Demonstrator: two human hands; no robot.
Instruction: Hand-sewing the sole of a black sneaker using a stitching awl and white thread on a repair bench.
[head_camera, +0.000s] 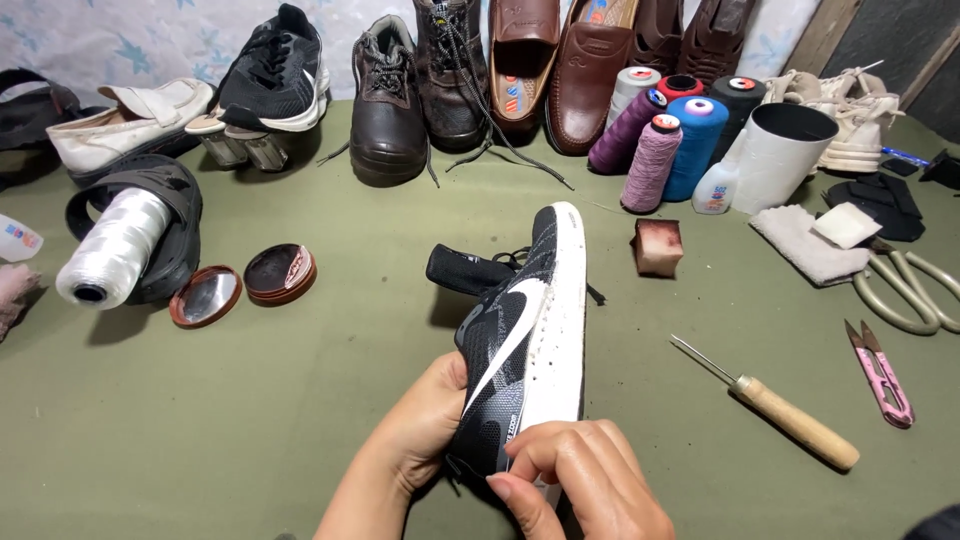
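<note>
Sneaker, black-grey with a white sole, sits centre frame; left hand cups its upper, right hand fingers pinch its heel; open polish tin at left.

sneaker heel: hidden under right hand fingers, lower centre | left hand fingers: behind the shoe | brown shoes: tops cut by upper edge | scissors: cut at right edge

Blk/grey knit sneaker w/ white sole, stripe.
</note>
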